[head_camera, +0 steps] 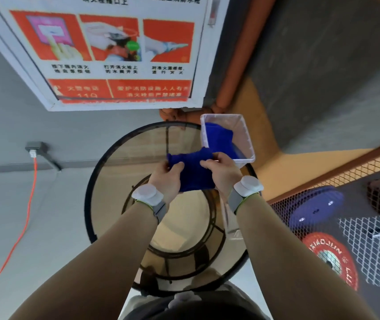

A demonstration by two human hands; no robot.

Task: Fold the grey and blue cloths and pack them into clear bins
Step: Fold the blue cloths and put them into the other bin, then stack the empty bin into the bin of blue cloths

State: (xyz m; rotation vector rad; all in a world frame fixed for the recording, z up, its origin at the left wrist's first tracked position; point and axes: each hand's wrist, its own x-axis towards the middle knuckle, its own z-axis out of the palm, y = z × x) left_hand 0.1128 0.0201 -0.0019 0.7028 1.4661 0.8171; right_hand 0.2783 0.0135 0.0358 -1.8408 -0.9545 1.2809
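Two hands pinch one blue cloth above a round glass table: the left hand grips its near-left edge, the right hand its far-right edge. Just beyond the right fingers, a clear bin holds another blue cloth.

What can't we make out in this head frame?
- Blue cloth: its fold state is unclear, since the left hand and right hand cover its edges.
- Bin: the number of cloths inside can't be counted; its wall and the held cloth hide the lower part.
- Grey cloths: none seen in the head view.
- Poster: small text is blurred and the top is cut off by the frame edge.
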